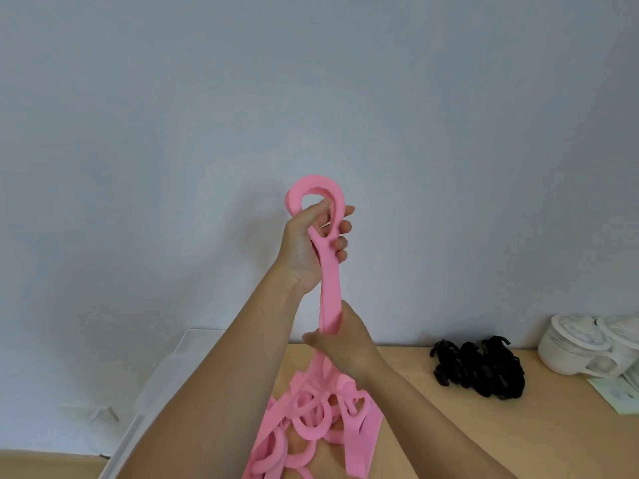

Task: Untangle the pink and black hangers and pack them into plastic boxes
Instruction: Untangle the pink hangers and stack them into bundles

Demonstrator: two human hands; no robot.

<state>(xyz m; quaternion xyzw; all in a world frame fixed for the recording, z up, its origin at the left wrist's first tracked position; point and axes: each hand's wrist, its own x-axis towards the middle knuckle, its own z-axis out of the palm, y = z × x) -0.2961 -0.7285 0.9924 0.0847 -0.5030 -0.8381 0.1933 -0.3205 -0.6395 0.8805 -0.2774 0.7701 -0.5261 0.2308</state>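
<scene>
One pink hanger [330, 271] is held up in the air, straight above the heap of pink hangers [311, 423] that lies on the tabletop [539, 444], and its lower end runs down into that heap, so it has not come free of the tangle. Its round hook loop is at the very top, high over the heap. The left hand [307, 247] grips the hanger just under that loop: the thumb pokes into the loop and the fingers [342, 243] are curled tight around the neck of the hanger from the far side. The right hand [342, 344] is lower, just above the heap, with its fingers and thumb closed around the flat pink strip. The heap itself is a knot of pink rings and flat strips, crossed over one another, between the two forearms. To the right of the heap, well apart from it, a bundle of black hangers [484, 371] lies on the tabletop against the wall [311, 81]. Farther right of the heap are white lidded pots [581, 350], with a sheet of paper [619, 392] in front of them. To the left of the heap stands a clear plastic box [162, 378]; I cannot tell what is in it.
</scene>
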